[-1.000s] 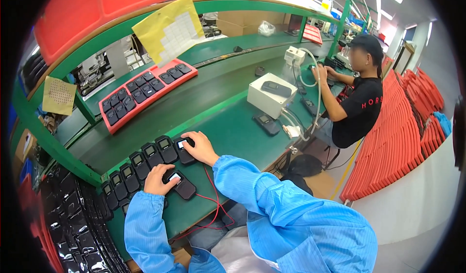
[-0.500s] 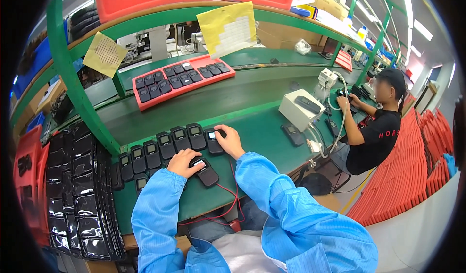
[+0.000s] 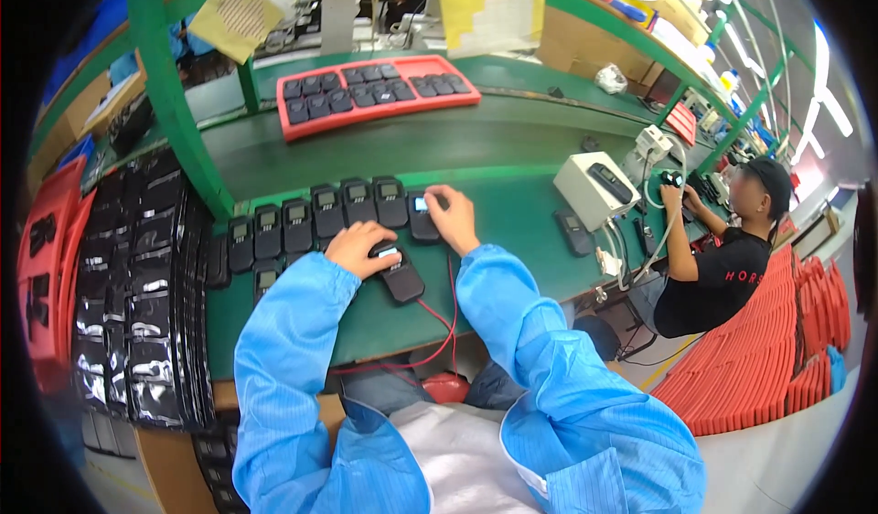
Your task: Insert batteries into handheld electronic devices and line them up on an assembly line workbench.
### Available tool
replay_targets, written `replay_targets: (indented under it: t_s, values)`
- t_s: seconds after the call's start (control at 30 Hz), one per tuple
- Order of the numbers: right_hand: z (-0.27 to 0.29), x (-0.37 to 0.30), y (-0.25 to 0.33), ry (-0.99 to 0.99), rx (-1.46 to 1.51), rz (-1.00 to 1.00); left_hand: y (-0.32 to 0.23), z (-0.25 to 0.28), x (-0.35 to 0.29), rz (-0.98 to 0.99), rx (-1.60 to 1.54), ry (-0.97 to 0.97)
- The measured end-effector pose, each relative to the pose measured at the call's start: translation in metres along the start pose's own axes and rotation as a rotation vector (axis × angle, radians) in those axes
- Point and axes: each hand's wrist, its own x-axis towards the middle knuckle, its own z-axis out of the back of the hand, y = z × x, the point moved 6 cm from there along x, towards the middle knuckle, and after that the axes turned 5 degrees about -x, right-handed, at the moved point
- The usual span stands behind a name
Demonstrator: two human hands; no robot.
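Observation:
My left hand [image 3: 359, 251] is closed around the upper end of a small black handheld device [image 3: 403, 285], its thumb beside the lit screen. A red cable runs from that device's lower end toward the bench's front edge. Just to the right, my right hand [image 3: 455, 219] has its fingers and thumb closed on a second black handheld device [image 3: 422, 227], whose small screen is also lit. This one lies at the right end of a row of similar devices [image 3: 326, 208] with grey screens. Another such device [image 3: 265, 278] sits in front of the row, partly hidden by my left sleeve.
Beyond the row, a red tray [image 3: 381, 110] holds several black devices. A white box [image 3: 585, 187] with cables stands to the right, near a loose device [image 3: 572, 232]. Stacked black trays [image 3: 151, 294] flank me on the left. At right a co-worker [image 3: 722, 258] handles something beside stacked red trays [image 3: 732, 368].
My view has shifted, so the bench sits further right and higher in the picture. Both hands stay on the same two devices.

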Motion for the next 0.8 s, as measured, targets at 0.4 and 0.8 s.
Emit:
replay_targets:
  t_s: [0.4,0.8]
  values:
    - [-0.007,0.003,-0.004,0.058,-0.015,-0.044,0.002,-0.002,0.0,0.001,0.045,-0.004]
    - [-0.007,0.001,-0.011,0.07,-0.002,-0.064,0.005,-0.003,-0.001,0.029,0.035,0.0]
